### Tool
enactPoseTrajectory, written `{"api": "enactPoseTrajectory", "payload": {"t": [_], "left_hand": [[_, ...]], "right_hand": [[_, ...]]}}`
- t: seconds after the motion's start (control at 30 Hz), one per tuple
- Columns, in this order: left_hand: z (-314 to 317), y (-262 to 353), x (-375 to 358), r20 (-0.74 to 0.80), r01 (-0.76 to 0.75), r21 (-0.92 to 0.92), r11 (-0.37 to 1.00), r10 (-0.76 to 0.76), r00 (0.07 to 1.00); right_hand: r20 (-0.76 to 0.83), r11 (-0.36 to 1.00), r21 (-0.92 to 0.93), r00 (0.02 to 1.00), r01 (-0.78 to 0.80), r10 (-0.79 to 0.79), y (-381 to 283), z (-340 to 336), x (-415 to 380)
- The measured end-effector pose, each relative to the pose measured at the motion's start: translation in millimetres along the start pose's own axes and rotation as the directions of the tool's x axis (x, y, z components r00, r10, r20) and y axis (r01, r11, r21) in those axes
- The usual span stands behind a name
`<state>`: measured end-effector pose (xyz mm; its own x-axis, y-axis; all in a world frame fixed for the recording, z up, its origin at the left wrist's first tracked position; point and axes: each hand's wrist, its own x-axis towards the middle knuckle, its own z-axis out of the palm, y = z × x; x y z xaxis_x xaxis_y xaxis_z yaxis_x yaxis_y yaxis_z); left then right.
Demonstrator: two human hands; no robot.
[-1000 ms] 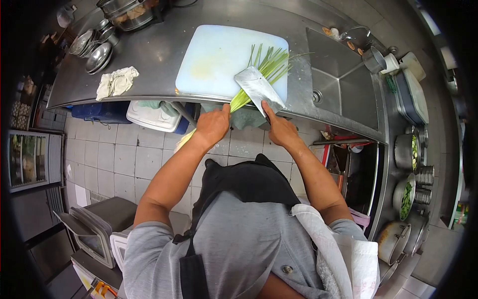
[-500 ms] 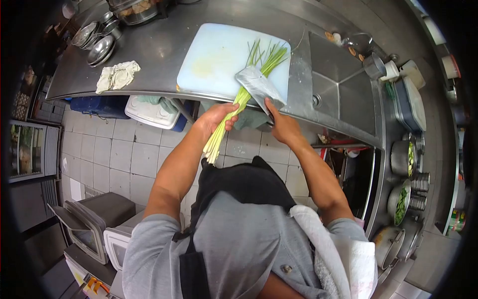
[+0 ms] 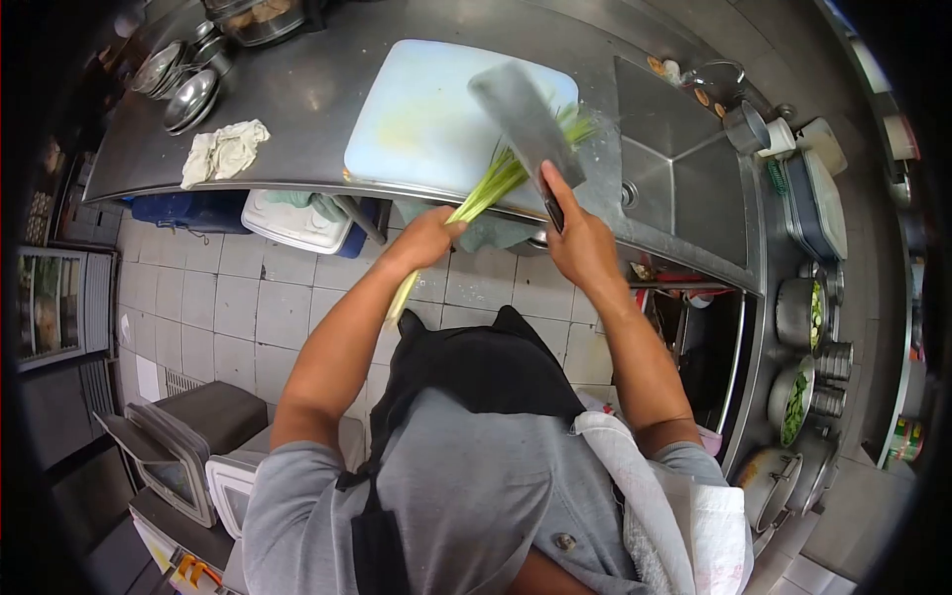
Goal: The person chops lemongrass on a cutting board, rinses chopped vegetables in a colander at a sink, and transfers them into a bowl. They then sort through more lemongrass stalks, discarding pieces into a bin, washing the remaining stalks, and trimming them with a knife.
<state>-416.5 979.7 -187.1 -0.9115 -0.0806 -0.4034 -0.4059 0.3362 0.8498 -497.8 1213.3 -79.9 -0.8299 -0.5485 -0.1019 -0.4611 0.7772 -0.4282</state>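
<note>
My left hand (image 3: pixel 428 241) is closed around a bunch of long green stalks (image 3: pixel 490 188), pale at the lower ends. Their pale ends hang below my fist, over the floor, and the green tops reach across the near right edge of the white cutting board (image 3: pixel 416 94). In my right hand (image 3: pixel 583 243) is the dark handle of a broad cleaver (image 3: pixel 526 114). Its blade is raised at a slant above the board's right side and hides part of the stalks. Motion blurs the blade and the stalk tips.
A crumpled white cloth (image 3: pixel 226 152) and metal bowls (image 3: pixel 191 99) sit on the steel counter (image 3: pixel 297 89) to the left. Right of the board is a steel sink (image 3: pixel 684 198). Pots with chopped greens (image 3: pixel 795 402) stand further right. Lidded bins (image 3: pixel 188 461) are at lower left.
The cleaver has lifted and swung upright to the right, off its flat position on the stalks. My left hand has turned, and the bunch now slants further right, its tops past the board's edge.
</note>
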Motion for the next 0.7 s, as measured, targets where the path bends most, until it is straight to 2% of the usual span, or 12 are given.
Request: {"api": "enactPoseTrajectory", "payload": {"t": [0.03,0.13,0.17,0.27,0.33,0.4,0.43,0.5,0.53,0.57,0.67,0.7], "left_hand": [[4,-14,-5,-0.101,-0.158,0.202,0.967,0.181,0.978],[-7,0,-40,-0.150,-0.116,0.589,0.800,0.249,0.957],[-8,3,-46,-0.158,-0.127,0.616,0.778,0.279,0.947],[-6,5,-58,-0.194,-0.131,0.675,0.726,0.346,0.918],[-9,5,-61,-0.233,-0.120,0.706,0.698,0.390,0.891],[-11,-1,-67,-0.231,-0.119,0.732,0.671,0.409,0.883],[-13,-1,-68,-0.231,-0.122,0.746,0.654,0.427,0.874],[-19,1,-68,-0.235,-0.104,0.748,0.655,0.409,0.882],[-16,-1,-74,-0.213,-0.104,0.749,0.655,0.386,0.897],[-20,0,-69,-0.233,-0.096,0.753,0.650,0.401,0.886],[-14,-7,-73,-0.227,-0.100,0.754,0.650,0.401,0.888],[-14,-6,-75,-0.238,-0.091,0.753,0.652,0.398,0.886]], "right_hand": [[-0.208,0.996,0.049,0.976,0.072,-0.060,13,30,1],[0.109,0.974,-0.225,0.993,-0.022,0.048,52,80,3],[0.192,0.982,-0.184,0.979,-0.039,0.074,61,74,9],[0.184,0.991,-0.126,0.981,-0.034,0.057,13,-7,9],[-0.040,1.000,-0.016,0.999,-0.012,0.011,12,-5,4],[-0.288,0.996,0.094,0.957,0.008,0.020,29,40,0],[-0.257,0.993,0.080,0.964,0.091,-0.068,64,75,-1],[0.083,0.986,-0.163,0.996,-0.021,0.036,69,61,13],[0.251,0.956,-0.286,0.957,-0.067,0.142,63,51,5],[0.194,0.958,-0.284,0.981,0.037,0.019,60,28,5],[0.032,0.997,-0.064,0.999,-0.040,0.042,17,-24,-4],[-0.122,0.998,-0.033,0.991,-0.059,0.055,24,0,-3]]}}
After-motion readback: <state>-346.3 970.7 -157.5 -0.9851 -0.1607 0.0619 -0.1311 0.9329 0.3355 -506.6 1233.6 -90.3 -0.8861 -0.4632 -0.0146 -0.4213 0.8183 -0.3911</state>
